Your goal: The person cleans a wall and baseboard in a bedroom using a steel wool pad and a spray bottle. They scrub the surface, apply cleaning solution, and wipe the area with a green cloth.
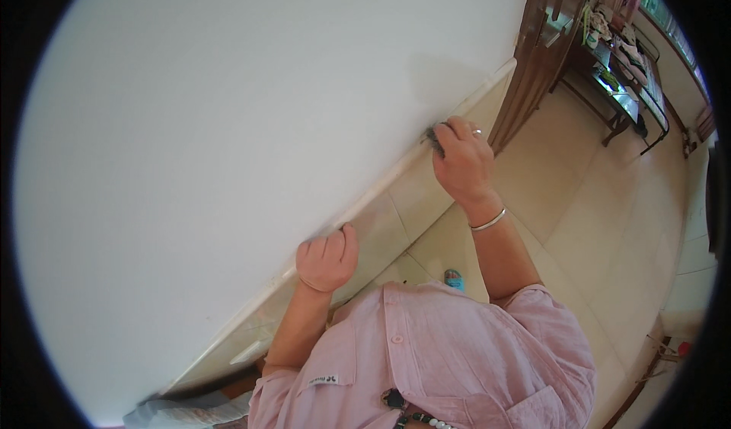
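Note:
My right hand [464,160] grips a dark grey scouring pad [437,142], probably steel wool, pressed to the top edge of the wall tiles. A ring and a silver bangle [487,222] are on that hand and wrist. Lower along the same pale trim [381,184], my left hand [327,259] rests with its fingers curled into a fist. Nothing shows in it, though its finger side is hidden. Above the trim rises the plain white wall [228,115]; glossy cream tiles [371,226] cover the part below.
A brown wooden door frame [514,80] borders the wall at right. Beyond it, a dark table [606,83] bears cloths and other items on the tiled floor [594,195]. Clear plastic sheeting [188,411] lies at lower left. A blue slipper [454,279] shows below me.

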Demonstrator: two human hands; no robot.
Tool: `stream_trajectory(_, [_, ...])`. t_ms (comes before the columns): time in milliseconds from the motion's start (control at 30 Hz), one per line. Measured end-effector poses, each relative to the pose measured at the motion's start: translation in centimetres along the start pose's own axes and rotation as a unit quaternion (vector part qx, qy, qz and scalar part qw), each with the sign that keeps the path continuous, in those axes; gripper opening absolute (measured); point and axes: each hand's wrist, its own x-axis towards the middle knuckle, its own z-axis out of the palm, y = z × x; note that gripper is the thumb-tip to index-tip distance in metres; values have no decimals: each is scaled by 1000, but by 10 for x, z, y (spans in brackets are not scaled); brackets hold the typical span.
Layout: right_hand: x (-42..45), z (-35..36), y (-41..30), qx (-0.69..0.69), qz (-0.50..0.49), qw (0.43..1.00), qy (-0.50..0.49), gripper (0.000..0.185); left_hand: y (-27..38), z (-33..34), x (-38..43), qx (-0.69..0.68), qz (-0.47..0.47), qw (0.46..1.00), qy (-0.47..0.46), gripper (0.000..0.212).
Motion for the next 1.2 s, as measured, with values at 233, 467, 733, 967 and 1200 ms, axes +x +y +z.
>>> stream_trajectory(233, [5,-2,-5,-80,-33,994,-67,7,-2,0,0,-15,-11,1000,5,12])
stream_trajectory(467, [6,-10,-4,-91,-77,988,-97,6,1,5,3,-30,-10,999,29,13])
stream_trajectory(733, [10,-14,-2,-104,-116,981,-113,9,-2,5,1,-11,-1,999,34,11])
stream_trajectory(967, [8,-12,-4,-86,-136,980,-118,14,-2,6,2,-9,0,1000,29,12])
stream_trajectory(1200, [8,-10,4,-79,-132,982,-111,14,-1,6,2,-12,4,1000,25,13])
